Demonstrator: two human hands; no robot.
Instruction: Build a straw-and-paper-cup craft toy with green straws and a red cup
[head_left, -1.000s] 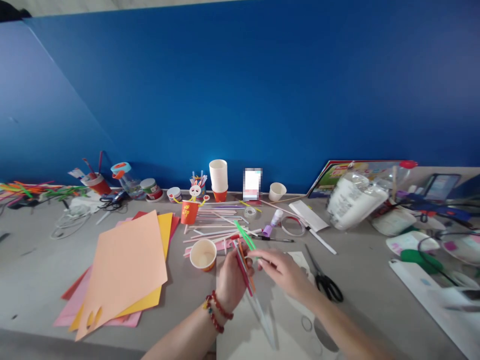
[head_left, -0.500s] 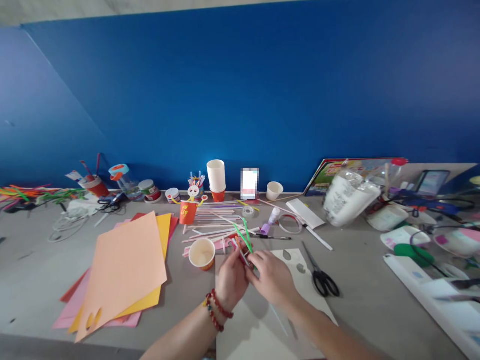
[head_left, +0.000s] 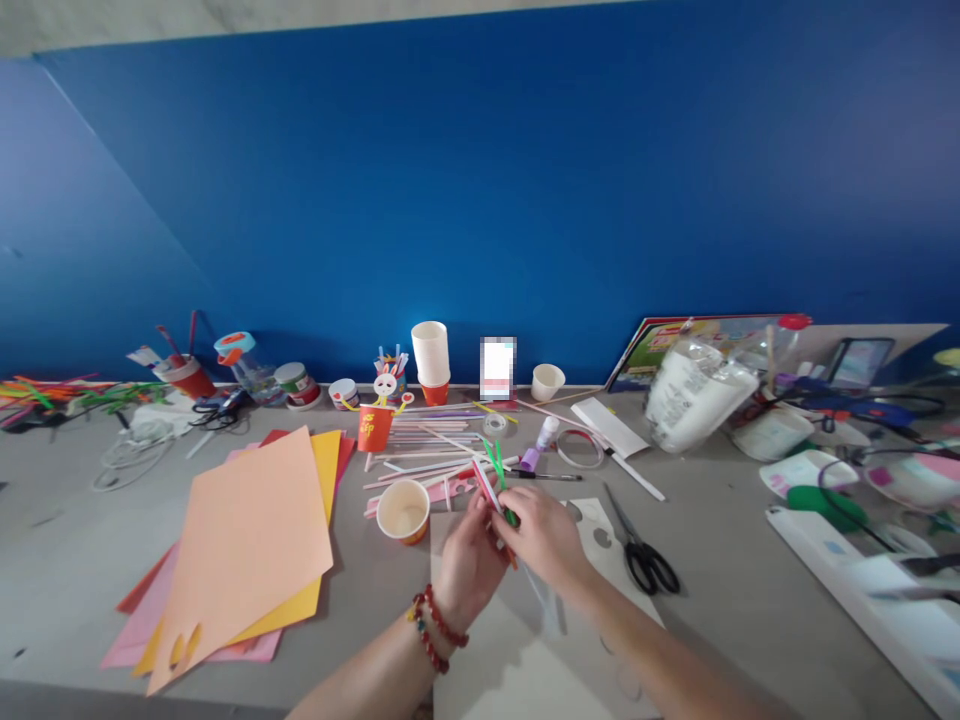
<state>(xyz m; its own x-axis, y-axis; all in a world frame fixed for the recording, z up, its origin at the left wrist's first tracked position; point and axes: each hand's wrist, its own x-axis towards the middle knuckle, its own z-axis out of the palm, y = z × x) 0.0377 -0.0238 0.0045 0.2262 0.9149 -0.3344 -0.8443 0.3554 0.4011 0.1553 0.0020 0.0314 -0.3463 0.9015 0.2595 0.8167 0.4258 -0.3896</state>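
Note:
My left hand (head_left: 470, 568), with red bead bracelets at the wrist, is closed round a pink-and-white straw-like strip (head_left: 484, 482) that slants up to the left. Pressed close against it, my right hand (head_left: 544, 535) pinches thin green strips (head_left: 496, 460), which look like pipe cleaners. An orange end pokes out below the fingers, and a pale translucent strip hangs beneath the hands. Fingers hide where these pieces meet. Under both hands lies a white sheet (head_left: 499, 660) with cut-out holes. An open paper cup (head_left: 403, 512) stands left of the hands.
Black-handled scissors (head_left: 651, 567) lie at the right. Coloured paper sheets (head_left: 255, 520) are piled at the left. Behind the hands are scattered straws (head_left: 431, 430), a glue stick (head_left: 547, 433), a tape roll (head_left: 495, 425) and a red cup with a rabbit figure (head_left: 373, 427).
The green strips now stand lower between my fingers. An orange piece that pointed up now shows below the hands, and the pink-and-white strip is more exposed.

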